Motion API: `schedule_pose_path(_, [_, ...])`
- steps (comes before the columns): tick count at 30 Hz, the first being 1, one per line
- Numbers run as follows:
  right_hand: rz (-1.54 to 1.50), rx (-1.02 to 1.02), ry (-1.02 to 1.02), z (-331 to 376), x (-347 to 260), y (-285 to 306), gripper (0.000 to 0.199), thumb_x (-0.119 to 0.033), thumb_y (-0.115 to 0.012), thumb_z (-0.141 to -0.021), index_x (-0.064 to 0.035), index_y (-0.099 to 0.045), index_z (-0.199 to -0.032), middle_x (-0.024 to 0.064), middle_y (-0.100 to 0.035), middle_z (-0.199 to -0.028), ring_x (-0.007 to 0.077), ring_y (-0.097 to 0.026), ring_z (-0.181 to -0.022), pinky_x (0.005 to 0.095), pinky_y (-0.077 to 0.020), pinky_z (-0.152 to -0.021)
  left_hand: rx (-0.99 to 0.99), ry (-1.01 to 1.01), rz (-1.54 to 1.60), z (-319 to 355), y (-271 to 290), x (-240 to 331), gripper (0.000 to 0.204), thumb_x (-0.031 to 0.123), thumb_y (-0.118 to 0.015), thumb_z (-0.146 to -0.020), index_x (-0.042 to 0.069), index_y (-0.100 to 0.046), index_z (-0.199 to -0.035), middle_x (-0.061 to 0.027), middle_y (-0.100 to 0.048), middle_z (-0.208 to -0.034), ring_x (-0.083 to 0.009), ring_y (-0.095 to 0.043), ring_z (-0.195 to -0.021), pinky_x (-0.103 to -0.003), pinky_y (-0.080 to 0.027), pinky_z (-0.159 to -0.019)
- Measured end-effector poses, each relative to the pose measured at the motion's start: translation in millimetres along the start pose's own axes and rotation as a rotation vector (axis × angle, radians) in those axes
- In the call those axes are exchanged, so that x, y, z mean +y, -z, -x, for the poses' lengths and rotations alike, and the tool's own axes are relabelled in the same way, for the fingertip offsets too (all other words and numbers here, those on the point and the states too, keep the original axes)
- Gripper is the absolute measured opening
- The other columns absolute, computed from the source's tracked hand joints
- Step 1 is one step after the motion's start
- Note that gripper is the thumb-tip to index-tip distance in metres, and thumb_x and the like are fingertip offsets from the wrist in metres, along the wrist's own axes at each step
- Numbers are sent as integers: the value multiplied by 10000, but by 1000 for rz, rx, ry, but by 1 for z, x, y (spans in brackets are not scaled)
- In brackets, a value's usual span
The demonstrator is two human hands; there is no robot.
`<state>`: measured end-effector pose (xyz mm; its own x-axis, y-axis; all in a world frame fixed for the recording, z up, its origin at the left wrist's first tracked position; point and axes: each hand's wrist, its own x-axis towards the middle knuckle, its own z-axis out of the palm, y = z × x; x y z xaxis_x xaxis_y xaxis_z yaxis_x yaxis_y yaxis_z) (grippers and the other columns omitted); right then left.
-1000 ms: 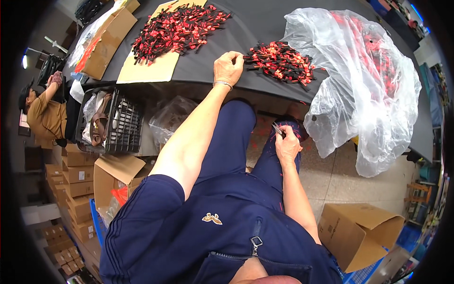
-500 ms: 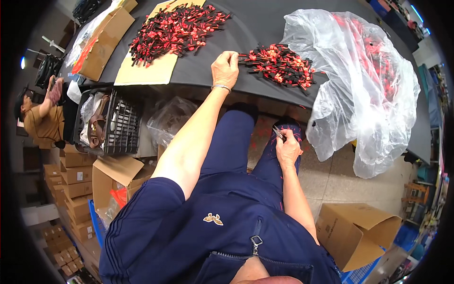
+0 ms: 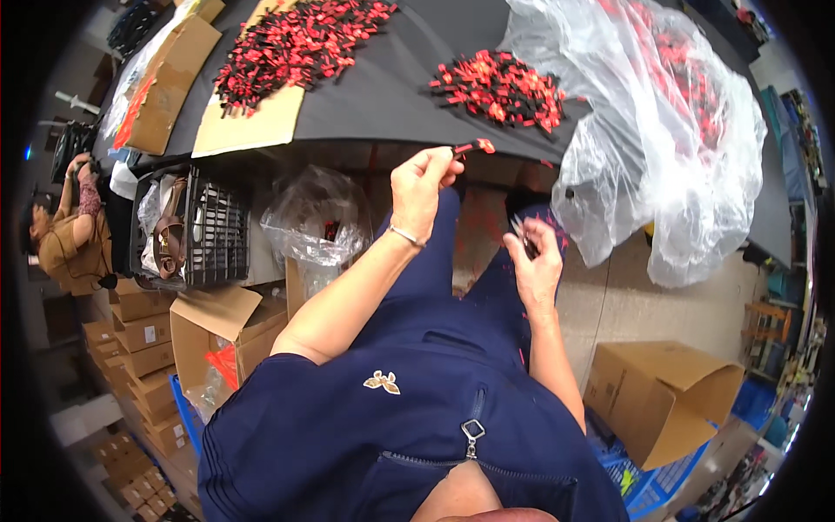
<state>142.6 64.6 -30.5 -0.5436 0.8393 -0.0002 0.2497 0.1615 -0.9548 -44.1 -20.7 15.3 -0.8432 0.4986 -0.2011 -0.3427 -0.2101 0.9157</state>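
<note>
Between the pinched thumb and fingers of my left hand is a small red-and-black ribbon piece, its end poking out toward the right. That hand hangs just off the table's front edge, above my lap. My right hand is closed around small thread snips, blades pointing up, over my right thigh. A smaller pile of the same ribbon pieces lies on the table ahead. A larger pile covers much of a yellow board to the left.
A clear plastic bag with red pieces inside drapes over the black table's right edge. On the left stand a black crate and an open carton. Another carton sits low right. A person works at far left.
My left hand has come back from the smaller pile, now bringing a ribbon piece off the table edge toward my right hand. The right hand has stayed near my thigh with the snips.
</note>
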Motion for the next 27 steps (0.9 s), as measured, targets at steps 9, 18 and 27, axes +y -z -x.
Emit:
schedule_pose_path(9, [330,188,556,0,-71,10,276,-175,-792,-739,-50,-655,-943,40,-650,-751,175,-605,-633,296,-475,-543,-222,75,-259,60,-4,-11,224,207,-623,-921,-7,-675,-967,-47,-683,-853,-92,-625,-791,-244,-490,-762])
schedule_pose_path(18, [479,223,604,3,-60,13,238,-161,-795,-711,-81,-672,-899,-5,-626,-707,159,-558,-591,286,-453,-534,-283,95,-249,71,-14,-12,212,197,-613,-925,-3,-682,-947,-33,-677,-841,-75,-600,-774,-230,-482,-760])
schedule_pose_path(27, [529,195,625,-1,-49,17,233,-161,-797,-702,-71,-661,-869,9,-637,-724,178,-569,-600,289,-458,-541,-341,243,-206,65,-13,-13,243,234,-592,-936,8,-672,-971,-21,-666,-839,-73,-583,-770,-223,-469,-745])
